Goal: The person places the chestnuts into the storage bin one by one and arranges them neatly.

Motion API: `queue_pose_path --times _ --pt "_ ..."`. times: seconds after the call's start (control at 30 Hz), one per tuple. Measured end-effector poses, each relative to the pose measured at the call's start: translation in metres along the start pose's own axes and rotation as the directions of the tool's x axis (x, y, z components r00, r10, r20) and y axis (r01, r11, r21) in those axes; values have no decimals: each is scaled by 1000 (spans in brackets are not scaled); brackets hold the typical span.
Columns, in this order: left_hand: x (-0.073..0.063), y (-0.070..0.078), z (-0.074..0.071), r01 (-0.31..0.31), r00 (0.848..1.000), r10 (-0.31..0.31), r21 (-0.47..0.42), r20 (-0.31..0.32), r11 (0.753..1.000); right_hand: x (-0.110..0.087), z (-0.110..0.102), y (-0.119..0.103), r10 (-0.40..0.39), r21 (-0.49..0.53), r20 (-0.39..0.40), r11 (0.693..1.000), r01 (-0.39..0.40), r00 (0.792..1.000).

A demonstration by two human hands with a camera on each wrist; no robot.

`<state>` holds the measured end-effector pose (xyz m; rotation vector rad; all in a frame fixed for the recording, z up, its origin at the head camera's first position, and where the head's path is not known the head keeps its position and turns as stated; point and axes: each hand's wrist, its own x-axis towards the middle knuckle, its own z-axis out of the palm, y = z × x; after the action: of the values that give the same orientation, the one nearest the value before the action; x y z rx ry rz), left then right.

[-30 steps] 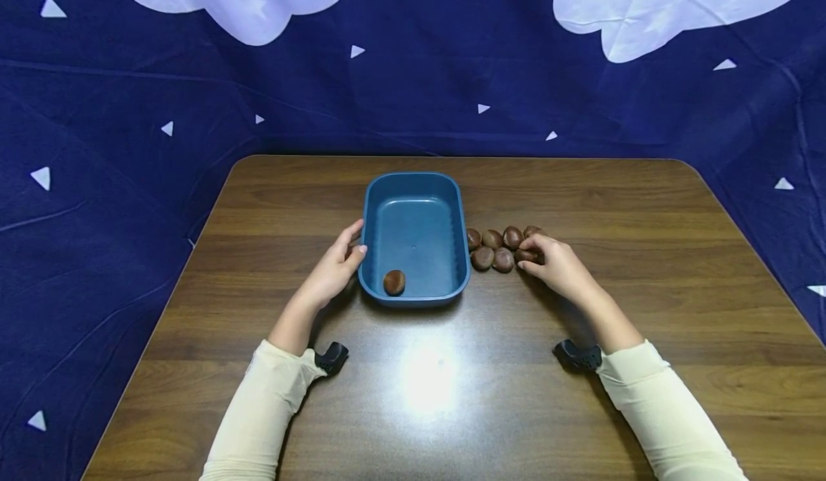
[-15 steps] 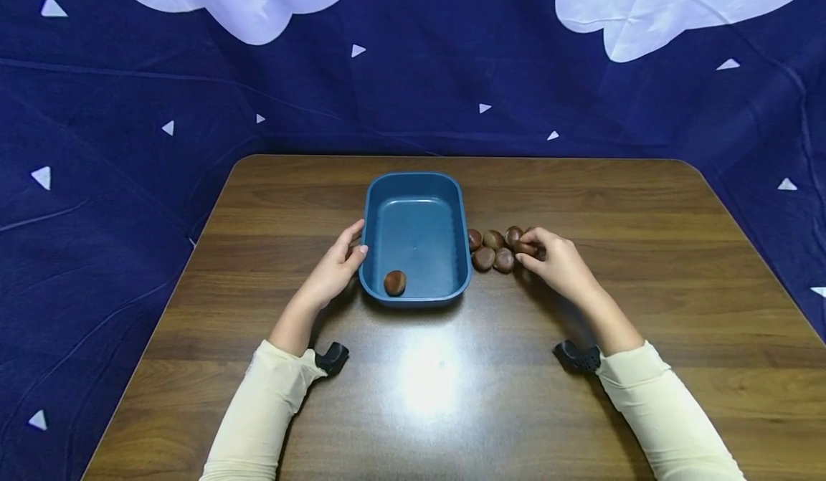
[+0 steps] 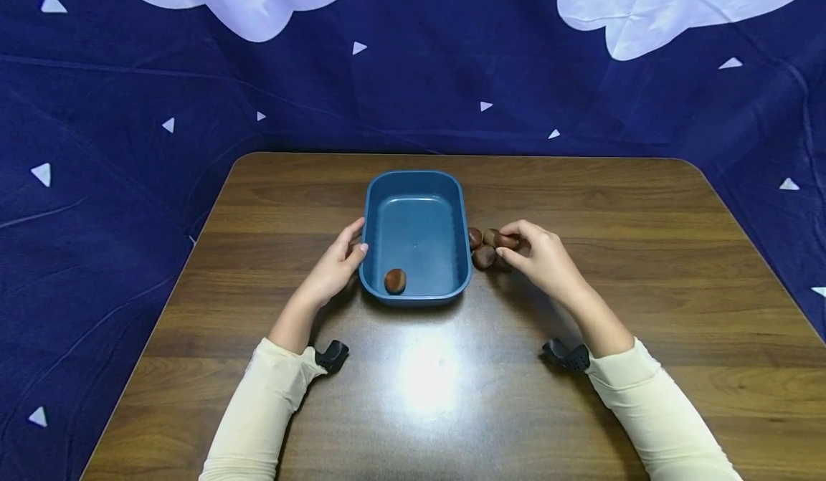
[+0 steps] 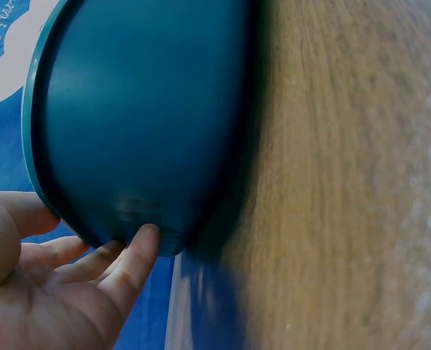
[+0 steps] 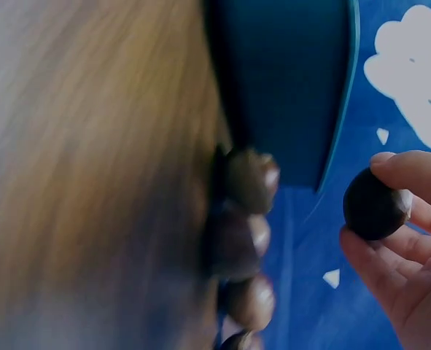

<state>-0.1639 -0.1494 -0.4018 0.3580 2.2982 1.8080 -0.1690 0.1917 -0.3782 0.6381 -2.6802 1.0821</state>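
In the head view a blue plastic bin (image 3: 416, 237) stands on the table with one brown chestnut (image 3: 395, 281) inside, at its near left corner. My left hand (image 3: 334, 266) rests against the bin's left side, its fingertips touching the outer wall and rim; the left wrist view shows the fingers (image 4: 131, 266) fairly straight. Right of the bin, my right hand (image 3: 545, 260) pinches a dark chestnut (image 5: 374, 205) between thumb and fingers, held up off the table. Below it several more chestnuts (image 3: 484, 256) lie close together beside the bin's right wall, partly hidden by the hand.
The wooden table (image 3: 310, 194) has rounded far corners, and light glares off its near middle. A dark blue cloth (image 3: 413, 72) with white clouds and triangles hangs behind it. Black wrist devices (image 3: 332, 358) sit at both cream sleeves.
My right hand has picked a chestnut from the right end of the group and carried it left toward the bin. The left hand and bin stay put.
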Motion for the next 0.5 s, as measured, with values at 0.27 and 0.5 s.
queue_pose_path --times 0.27,0.5 --pt "0 1 0 12 1000 -12 25 -14 1000 10 9 -27 -75 72 22 995 73 997" --pt "-1 2 1 19 1000 -19 29 -12 999 20 22 -39 -111 126 58 987 103 992"
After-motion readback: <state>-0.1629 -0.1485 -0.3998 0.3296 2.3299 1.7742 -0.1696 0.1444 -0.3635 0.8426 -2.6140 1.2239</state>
